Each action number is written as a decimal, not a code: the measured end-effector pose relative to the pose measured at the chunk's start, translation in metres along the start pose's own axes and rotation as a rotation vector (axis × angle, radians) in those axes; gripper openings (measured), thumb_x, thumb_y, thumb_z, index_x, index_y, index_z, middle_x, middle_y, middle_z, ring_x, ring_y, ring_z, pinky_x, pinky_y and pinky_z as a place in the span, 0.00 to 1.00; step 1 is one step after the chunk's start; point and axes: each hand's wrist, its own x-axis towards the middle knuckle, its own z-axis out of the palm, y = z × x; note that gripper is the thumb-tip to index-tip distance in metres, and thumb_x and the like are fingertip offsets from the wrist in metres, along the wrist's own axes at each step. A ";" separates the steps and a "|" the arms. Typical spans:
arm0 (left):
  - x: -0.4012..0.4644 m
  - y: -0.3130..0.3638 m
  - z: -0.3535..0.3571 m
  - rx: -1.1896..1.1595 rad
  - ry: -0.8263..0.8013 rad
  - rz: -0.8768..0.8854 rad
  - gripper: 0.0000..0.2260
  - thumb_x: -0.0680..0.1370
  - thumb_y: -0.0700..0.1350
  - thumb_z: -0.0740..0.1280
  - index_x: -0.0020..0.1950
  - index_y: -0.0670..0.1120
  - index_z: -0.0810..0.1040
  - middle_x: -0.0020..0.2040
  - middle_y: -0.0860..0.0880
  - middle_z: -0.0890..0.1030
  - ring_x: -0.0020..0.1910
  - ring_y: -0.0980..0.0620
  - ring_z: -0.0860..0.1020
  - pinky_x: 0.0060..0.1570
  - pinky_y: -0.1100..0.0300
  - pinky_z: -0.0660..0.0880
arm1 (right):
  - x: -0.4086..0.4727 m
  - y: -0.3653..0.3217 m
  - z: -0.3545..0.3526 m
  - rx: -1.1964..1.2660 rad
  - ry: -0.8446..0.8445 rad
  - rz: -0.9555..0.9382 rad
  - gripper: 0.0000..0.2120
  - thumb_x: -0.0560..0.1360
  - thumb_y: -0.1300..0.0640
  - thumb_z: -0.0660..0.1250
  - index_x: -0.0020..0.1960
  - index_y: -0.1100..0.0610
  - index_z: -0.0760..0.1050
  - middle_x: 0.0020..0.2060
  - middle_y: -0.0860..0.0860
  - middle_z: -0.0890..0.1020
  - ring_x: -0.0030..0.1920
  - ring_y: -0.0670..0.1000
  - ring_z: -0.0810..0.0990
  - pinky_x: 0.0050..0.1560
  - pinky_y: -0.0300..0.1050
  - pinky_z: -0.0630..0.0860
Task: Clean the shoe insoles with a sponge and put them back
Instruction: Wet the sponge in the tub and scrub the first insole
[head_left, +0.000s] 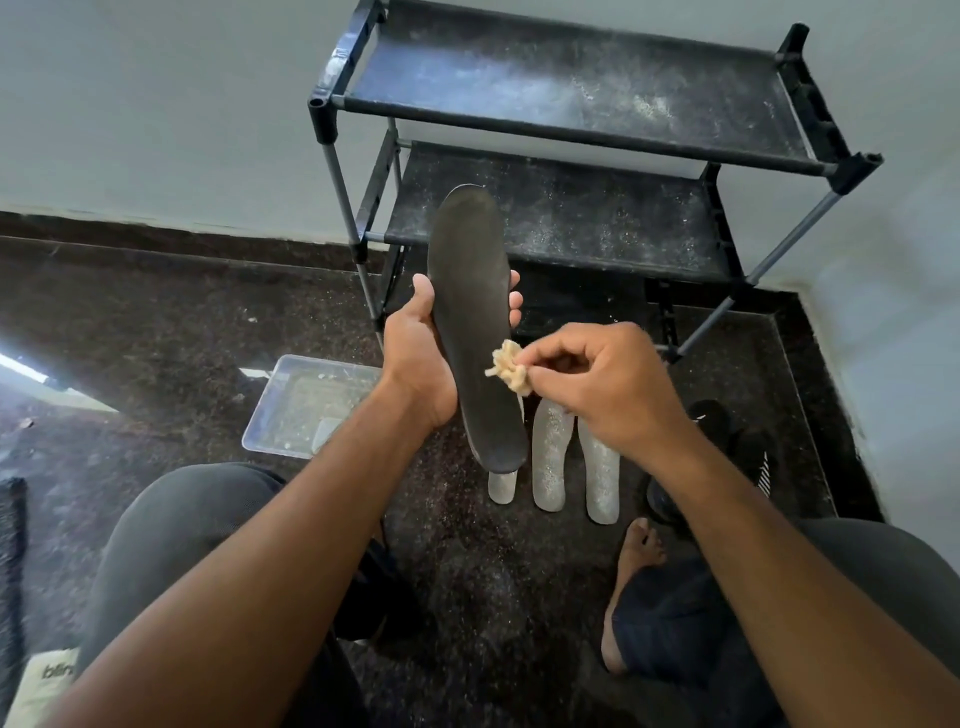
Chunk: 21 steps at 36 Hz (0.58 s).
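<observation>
Dark insole (470, 312): held upright at centre, gripped round its middle by left hand (418, 358). Sponge (509, 371): pinched by right hand (597, 384), touching the insole's right edge. Risk: crumbling sponge may shed fragments; insole could be bent under pressure.

Soft, even indoor light, moderately bright; the strongest source enters low at the left edge, throwing a blown-out white glare patch (31, 371) across the dark speckled floor (171, 322). Shadows are faint and diffuse, deepest under the rack (582, 124) and between the knees. Wide-angle distortion bows the wall base and stretches the forearms at the lower corners; the centre is fairly sharp, edges softer, with a slight compression smear overall.
</observation>
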 end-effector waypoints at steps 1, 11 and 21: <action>0.000 -0.001 0.000 -0.006 -0.007 -0.007 0.35 0.86 0.62 0.46 0.71 0.34 0.75 0.67 0.38 0.80 0.55 0.43 0.81 0.66 0.49 0.74 | 0.001 0.001 0.007 -0.021 0.028 -0.013 0.05 0.71 0.61 0.77 0.47 0.55 0.87 0.38 0.46 0.86 0.36 0.45 0.83 0.37 0.38 0.78; -0.003 0.009 -0.006 -0.031 0.031 0.049 0.33 0.87 0.60 0.47 0.72 0.36 0.75 0.68 0.37 0.80 0.59 0.41 0.81 0.66 0.49 0.76 | -0.004 0.007 0.021 -0.310 -0.304 -0.019 0.07 0.74 0.62 0.74 0.50 0.54 0.87 0.38 0.39 0.81 0.39 0.38 0.81 0.39 0.29 0.74; -0.007 -0.006 0.002 -0.011 -0.031 -0.068 0.33 0.86 0.62 0.49 0.69 0.35 0.76 0.68 0.37 0.79 0.56 0.42 0.81 0.68 0.47 0.73 | 0.005 0.005 0.020 -0.135 0.057 -0.139 0.10 0.74 0.61 0.75 0.55 0.58 0.86 0.44 0.49 0.86 0.45 0.45 0.83 0.49 0.42 0.80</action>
